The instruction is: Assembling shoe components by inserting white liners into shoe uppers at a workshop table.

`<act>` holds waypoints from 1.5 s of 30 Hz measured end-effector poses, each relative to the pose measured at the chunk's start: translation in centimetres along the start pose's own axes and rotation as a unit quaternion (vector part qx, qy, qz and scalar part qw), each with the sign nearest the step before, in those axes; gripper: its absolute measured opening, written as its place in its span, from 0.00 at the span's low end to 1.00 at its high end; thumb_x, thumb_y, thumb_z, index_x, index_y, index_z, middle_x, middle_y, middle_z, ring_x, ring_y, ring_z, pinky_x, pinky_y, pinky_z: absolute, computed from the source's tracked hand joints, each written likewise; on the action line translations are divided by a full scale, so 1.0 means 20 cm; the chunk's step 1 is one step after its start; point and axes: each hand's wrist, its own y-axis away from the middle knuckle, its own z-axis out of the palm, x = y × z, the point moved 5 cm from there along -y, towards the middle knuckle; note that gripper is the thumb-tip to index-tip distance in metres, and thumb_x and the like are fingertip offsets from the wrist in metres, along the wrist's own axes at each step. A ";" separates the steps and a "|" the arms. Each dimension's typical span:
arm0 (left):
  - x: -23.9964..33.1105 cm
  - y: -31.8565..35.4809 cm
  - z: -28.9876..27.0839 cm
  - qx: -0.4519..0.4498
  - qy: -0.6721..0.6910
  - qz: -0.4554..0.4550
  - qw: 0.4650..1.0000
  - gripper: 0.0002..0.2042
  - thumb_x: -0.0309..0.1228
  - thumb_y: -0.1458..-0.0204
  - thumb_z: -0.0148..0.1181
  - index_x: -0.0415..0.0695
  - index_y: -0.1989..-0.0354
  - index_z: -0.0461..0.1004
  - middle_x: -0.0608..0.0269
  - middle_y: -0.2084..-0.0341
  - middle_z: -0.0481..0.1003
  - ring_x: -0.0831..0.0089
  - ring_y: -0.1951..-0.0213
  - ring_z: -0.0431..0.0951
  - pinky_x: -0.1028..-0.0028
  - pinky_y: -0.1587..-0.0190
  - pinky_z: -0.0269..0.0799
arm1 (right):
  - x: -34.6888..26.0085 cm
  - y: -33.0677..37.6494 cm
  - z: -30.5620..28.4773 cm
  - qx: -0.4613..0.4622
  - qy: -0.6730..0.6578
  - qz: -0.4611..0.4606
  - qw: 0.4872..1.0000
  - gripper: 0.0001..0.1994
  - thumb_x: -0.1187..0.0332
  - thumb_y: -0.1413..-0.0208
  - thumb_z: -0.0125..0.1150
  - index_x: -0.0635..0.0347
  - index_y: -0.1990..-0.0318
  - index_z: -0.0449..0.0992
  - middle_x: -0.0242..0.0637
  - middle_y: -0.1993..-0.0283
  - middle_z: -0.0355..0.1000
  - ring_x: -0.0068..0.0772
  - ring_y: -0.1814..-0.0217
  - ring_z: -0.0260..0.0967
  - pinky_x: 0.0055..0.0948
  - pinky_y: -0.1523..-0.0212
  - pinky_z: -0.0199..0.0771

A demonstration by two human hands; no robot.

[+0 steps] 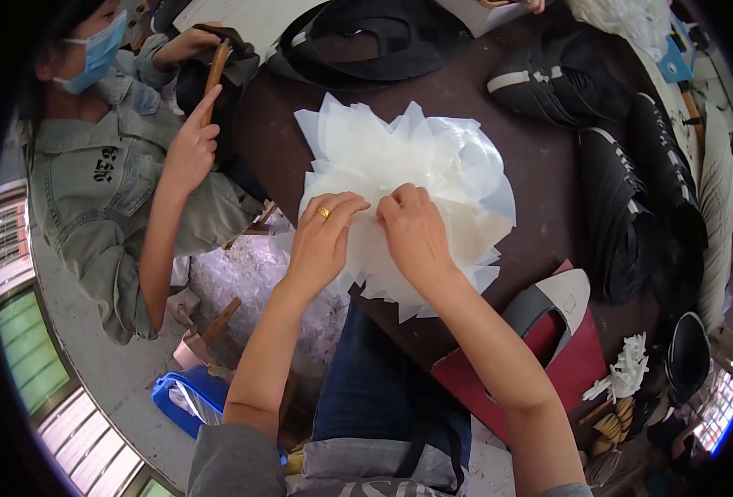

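Note:
A loose, fanned pile of thin translucent white sheets (399,149) with pointed corners lies on the dark brown tabletop before me. My left hand (325,236), with a gold ring on one finger, rests on the pile's near left part, its fingers bent and held together at a sheet. Close beside it, my right hand (416,236) has curled fingers pinching at the middle of the pile. The fingertips of both hands are partly hidden, and the single sheets blend into one another.
Black shoe uppers (611,215) line the table's right side, with another black piece (374,41) at the back. A red board (491,373) holds a grey-white upper (561,306). White strips (623,369) lie nearby. At left, a masked co-worker (109,166) holds a wooden-handled tool (215,79).

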 end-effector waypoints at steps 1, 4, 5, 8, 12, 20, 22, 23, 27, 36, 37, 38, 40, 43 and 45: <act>0.02 -0.02 0.00 0.000 0.008 0.045 0.999 0.20 0.18 0.58 0.46 0.43 0.53 0.69 0.57 0.59 0.71 0.62 0.55 0.68 0.69 0.52 0.64 | -0.01 0.02 -0.02 0.017 0.006 0.006 1.000 0.03 0.73 0.57 0.53 0.60 0.73 0.67 0.40 0.71 0.61 0.40 0.69 0.60 0.33 0.67 0.64; -0.06 -0.09 -0.02 -0.034 0.023 -0.016 0.999 0.22 0.17 0.60 0.42 0.44 0.54 0.71 0.57 0.59 0.72 0.60 0.55 0.69 0.69 0.50 0.63 | -0.09 0.15 -0.14 0.018 -0.095 -0.038 0.995 0.02 0.73 0.56 0.51 0.59 0.75 0.66 0.37 0.75 0.59 0.40 0.72 0.60 0.33 0.69 0.61; -0.04 -0.10 -0.05 -0.045 0.021 -0.019 0.999 0.22 0.17 0.60 0.42 0.44 0.54 0.71 0.57 0.59 0.71 0.61 0.55 0.69 0.69 0.50 0.63 | -0.12 0.25 -0.17 0.000 -0.147 -0.025 0.989 0.02 0.73 0.56 0.52 0.59 0.75 0.66 0.37 0.75 0.60 0.40 0.72 0.60 0.32 0.69 0.61; 0.01 -0.11 -0.09 -0.053 -0.016 -0.001 0.998 0.22 0.15 0.60 0.42 0.44 0.55 0.71 0.57 0.58 0.71 0.63 0.56 0.69 0.69 0.51 0.64 | -0.08 0.60 -0.39 -0.067 -0.403 0.120 0.905 0.05 0.75 0.55 0.60 0.63 0.69 0.71 0.37 0.69 0.69 0.33 0.69 0.66 0.24 0.66 0.66; 0.52 -0.11 0.24 0.063 -0.079 0.189 0.977 0.15 0.18 0.57 0.47 0.40 0.59 0.71 0.58 0.58 0.71 0.62 0.57 0.70 0.67 0.52 0.64 | 0.36 1.19 -0.84 0.287 -0.411 0.472 0.725 0.05 0.78 0.52 0.56 0.63 0.66 0.71 0.33 0.70 0.71 0.21 0.68 0.66 0.20 0.65 0.68; 1.07 0.29 0.88 -0.285 0.058 0.265 0.919 0.14 0.29 0.49 0.48 0.40 0.54 0.68 0.53 0.51 0.68 0.61 0.53 0.68 0.70 0.52 0.64 | 0.64 1.60 -0.95 0.493 -0.535 0.440 0.527 0.05 0.74 0.47 0.54 0.64 0.62 0.69 0.34 0.72 0.68 0.20 0.73 0.66 0.15 0.69 0.69; 0.94 0.30 0.86 -0.322 0.223 0.104 0.914 0.13 0.29 0.45 0.45 0.37 0.56 0.69 0.51 0.56 0.71 0.62 0.57 0.70 0.71 0.54 0.65 | 0.63 1.60 -0.80 0.393 -0.532 0.513 0.548 0.05 0.75 0.48 0.55 0.64 0.63 0.71 0.34 0.72 0.70 0.21 0.75 0.68 0.15 0.71 0.70; 0.87 0.30 0.86 -0.317 0.290 0.011 0.903 0.12 0.29 0.44 0.44 0.36 0.57 0.70 0.50 0.60 0.73 0.64 0.60 0.72 0.73 0.55 0.67 | 0.63 1.60 -0.73 0.352 -0.521 0.544 0.557 0.06 0.75 0.49 0.56 0.64 0.63 0.72 0.34 0.72 0.70 0.22 0.77 0.69 0.16 0.72 0.70; 0.89 0.21 0.86 -0.313 0.329 -0.121 0.883 0.11 0.29 0.45 0.48 0.34 0.65 0.73 0.55 0.72 0.76 0.72 0.72 0.75 0.78 0.65 0.70 | 0.62 1.58 -0.60 0.338 -0.508 0.570 0.551 0.06 0.76 0.50 0.58 0.66 0.64 0.73 0.35 0.73 0.71 0.22 0.77 0.69 0.14 0.73 0.70; 0.89 0.19 0.88 -0.207 0.221 -0.183 0.935 0.11 0.28 0.48 0.54 0.33 0.76 0.74 0.63 0.86 0.71 0.81 0.84 0.68 0.84 0.78 0.65 | 0.64 1.49 -0.68 0.319 -0.342 0.637 0.613 0.05 0.75 0.51 0.60 0.68 0.68 0.74 0.34 0.75 0.70 0.18 0.79 0.67 0.11 0.78 0.67; 0.89 0.19 0.88 -0.207 0.221 -0.183 0.935 0.11 0.28 0.48 0.54 0.33 0.76 0.74 0.63 0.86 0.71 0.81 0.84 0.68 0.84 0.78 0.65 | 0.64 1.48 -0.67 0.319 -0.343 0.637 0.613 0.05 0.75 0.51 0.60 0.68 0.68 0.74 0.34 0.75 0.70 0.18 0.79 0.67 0.11 0.78 0.67; 0.89 0.20 0.88 -0.208 0.216 -0.185 0.936 0.11 0.29 0.48 0.54 0.33 0.76 0.74 0.63 0.86 0.71 0.80 0.84 0.68 0.84 0.78 0.66 | 0.63 1.48 -0.68 0.316 -0.329 0.636 0.623 0.05 0.75 0.51 0.60 0.68 0.68 0.74 0.33 0.76 0.70 0.18 0.79 0.67 0.11 0.78 0.67; 0.89 0.20 0.88 -0.210 0.209 -0.190 0.936 0.11 0.29 0.48 0.54 0.33 0.75 0.74 0.63 0.86 0.71 0.80 0.83 0.69 0.84 0.78 0.66 | 0.63 1.47 -0.68 0.310 -0.301 0.633 0.643 0.05 0.75 0.51 0.60 0.68 0.69 0.74 0.33 0.76 0.70 0.18 0.80 0.66 0.12 0.78 0.66; 0.89 0.20 0.88 -0.207 0.202 -0.200 0.936 0.11 0.29 0.48 0.54 0.33 0.76 0.74 0.63 0.87 0.71 0.80 0.84 0.68 0.83 0.78 0.66 | 0.63 1.47 -0.68 0.305 -0.274 0.629 0.661 0.05 0.74 0.52 0.61 0.68 0.69 0.74 0.33 0.77 0.69 0.18 0.81 0.65 0.12 0.79 0.66; 0.90 0.20 0.88 -0.203 0.194 -0.213 0.936 0.11 0.29 0.49 0.55 0.34 0.78 0.73 0.65 0.88 0.70 0.79 0.85 0.67 0.81 0.79 0.65 | 0.63 1.47 -0.67 0.304 -0.250 0.625 0.674 0.06 0.73 0.52 0.61 0.68 0.69 0.74 0.33 0.77 0.69 0.18 0.82 0.63 0.13 0.80 0.65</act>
